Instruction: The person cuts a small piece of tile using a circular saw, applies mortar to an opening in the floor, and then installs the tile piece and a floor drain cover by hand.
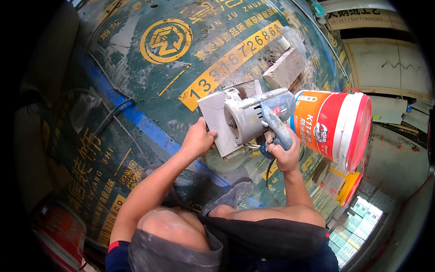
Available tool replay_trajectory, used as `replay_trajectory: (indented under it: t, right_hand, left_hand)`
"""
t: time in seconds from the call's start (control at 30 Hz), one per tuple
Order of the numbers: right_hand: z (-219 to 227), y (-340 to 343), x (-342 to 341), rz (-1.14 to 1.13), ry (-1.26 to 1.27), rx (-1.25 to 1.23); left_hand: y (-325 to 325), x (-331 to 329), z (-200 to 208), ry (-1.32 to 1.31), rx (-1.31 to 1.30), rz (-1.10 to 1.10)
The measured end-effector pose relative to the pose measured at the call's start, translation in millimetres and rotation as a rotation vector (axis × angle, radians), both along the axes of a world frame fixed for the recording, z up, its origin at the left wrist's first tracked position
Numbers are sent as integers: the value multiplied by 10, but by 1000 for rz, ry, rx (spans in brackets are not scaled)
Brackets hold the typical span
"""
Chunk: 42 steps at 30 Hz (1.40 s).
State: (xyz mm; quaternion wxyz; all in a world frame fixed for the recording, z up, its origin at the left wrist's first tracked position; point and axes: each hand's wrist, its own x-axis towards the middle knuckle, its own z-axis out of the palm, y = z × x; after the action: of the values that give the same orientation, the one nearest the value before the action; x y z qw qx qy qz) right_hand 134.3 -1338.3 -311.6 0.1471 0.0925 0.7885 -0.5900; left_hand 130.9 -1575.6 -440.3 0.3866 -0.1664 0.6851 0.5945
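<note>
Tile piece (pixel 216 119) pinched by left hand (pixel 198 138) fingers | right hand (pixel 282 152) fingers wrapped round cutter (pixel 256 113) handle | bucket (pixel 333 122) just beside

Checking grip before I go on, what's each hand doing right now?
Left hand: closed on the pale tile piece at the saw's front.
Right hand: closed around the saw's blue handle.
</note>
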Motion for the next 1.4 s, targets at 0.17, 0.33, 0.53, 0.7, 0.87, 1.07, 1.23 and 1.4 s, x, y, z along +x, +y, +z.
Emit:
replay_trajectory:
  t: [0.17, 0.33, 0.53, 0.7, 0.87, 1.07, 1.23, 1.4]
  right_hand:
    - [-51, -9, 9, 8, 3, -6]
    - [-44, -46, 8, -6, -5, 11]
    - [-40, -34, 5, -16, -39, 5]
    - [-50, -39, -2, -6, -33, -2]
    - [-68, -28, 2, -15, -40, -19]
    - [-71, -47, 12, -30, -45, -20]
    - [-70, -76, 4, -3, -4, 38]
    - [-58, -61, 3, -13, -37, 1]
  left_hand:
    - [6, 5, -94, 66, -36, -5]
    - [20, -17, -67, 73, -69, -25]
    - [21, -24, -36, 67, -74, -33]
    - [22, 15, -130, 130, -107, -26]
    - [19, -12, -99, 34, -53, -27]
    - [38, 35, -200, 108, -82, -27]
    - [31, 23, -199, 58, -57, -17]
    - [31, -6, -132, 47, -52, -26]
